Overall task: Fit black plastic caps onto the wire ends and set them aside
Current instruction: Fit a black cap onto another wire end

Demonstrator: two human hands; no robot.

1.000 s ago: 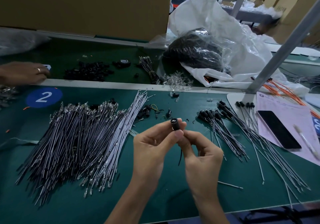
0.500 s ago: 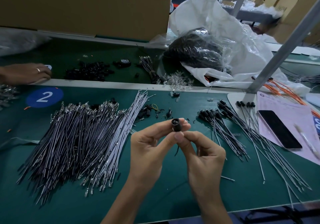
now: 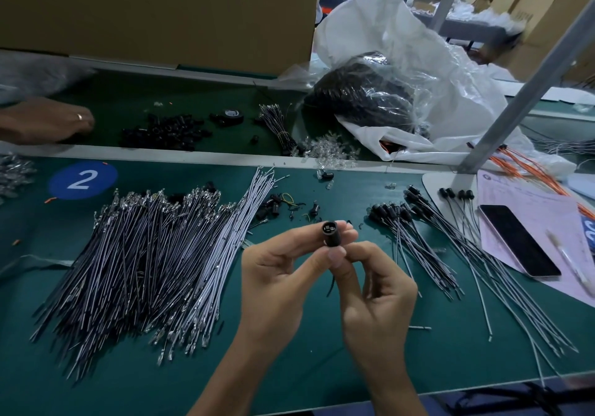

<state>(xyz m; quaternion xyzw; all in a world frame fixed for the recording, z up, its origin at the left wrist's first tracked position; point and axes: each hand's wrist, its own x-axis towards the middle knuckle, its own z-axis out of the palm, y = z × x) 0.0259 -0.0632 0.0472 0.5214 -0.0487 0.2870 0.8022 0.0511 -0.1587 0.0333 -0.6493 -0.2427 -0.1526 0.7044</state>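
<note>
Head view, single frame.

- Left hand [image 3: 273, 274]: raised above the surface [image 3: 289, 367], thumb and fingertips pinching a black cap [image 3: 330, 233]. Cap is off the surface, open end toward the camera; two pale squares show inside it.
- Right hand [image 3: 376, 290]: thumb and forefinger pinched together just under the cap, on the wire [image 3: 331, 282]. A short dark length of the wire hangs between the two palms. Remaining fingers are curled in. The two hands touch at the fingertips.
- Uncapped wires [image 3: 145, 261]: large fanned pile left of the hands, metal terminals at both ends.
- Capped wires [image 3: 418, 242]: lying right of the hands, caps at the far end, tails spread toward the near edge.
- Loose caps [image 3: 273, 206]: small scatter between the two piles, beyond the hands.
- Right edge: phone [image 3: 518, 240] face up on a sheet of paper [image 3: 531, 203], pen [image 3: 570, 261] beside it; orange wires [image 3: 531, 171] behind.
- Blue sticker [image 3: 82, 180] marked "2", far left.
- Far side of the surface: another person's hand [image 3: 45, 121] with a ring, a heap of black parts [image 3: 164, 130], a plastic bag [image 3: 402, 71] holding a dark bundle, and a cardboard box [image 3: 161, 13].
</note>
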